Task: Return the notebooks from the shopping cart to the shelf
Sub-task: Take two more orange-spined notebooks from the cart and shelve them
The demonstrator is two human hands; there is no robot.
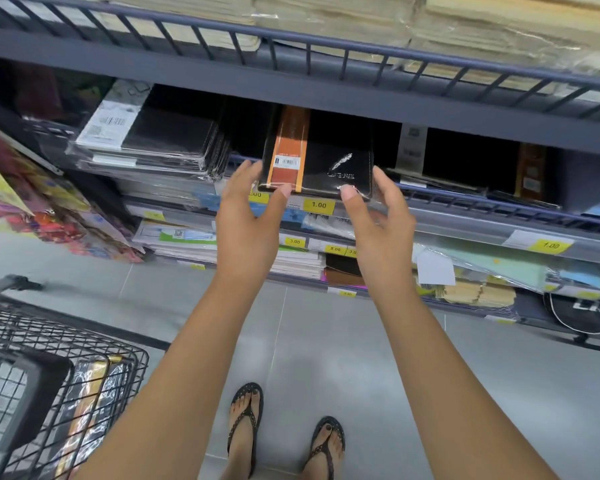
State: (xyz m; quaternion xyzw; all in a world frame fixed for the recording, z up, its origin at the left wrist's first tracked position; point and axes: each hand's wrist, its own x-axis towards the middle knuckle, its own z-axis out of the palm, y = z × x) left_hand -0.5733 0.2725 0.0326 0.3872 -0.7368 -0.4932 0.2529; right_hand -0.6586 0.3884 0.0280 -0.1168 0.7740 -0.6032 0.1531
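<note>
A black notebook [329, 161] with an orange band and a silver feather print lies half inside the middle shelf [482, 202], its near edge jutting out. My left hand [248, 220] grips its left corner, thumb on the front edge and fingers along the side. At the right corner, my right hand [378, 223] has its thumb on the front edge and its fingers spread beside it. The wire shopping cart [49, 348] stands at the lower left with another plastic-wrapped notebook [90, 393] inside.
Wrapped black notebooks are stacked to the left [167, 140], and similar ones lie to the right [534, 171] on the same shelf. A railed shelf [309, 43] of paper packs hangs close above. Lower shelves carry paper goods and yellow price tags [318, 205]. My sandalled feet stand on grey floor tiles.
</note>
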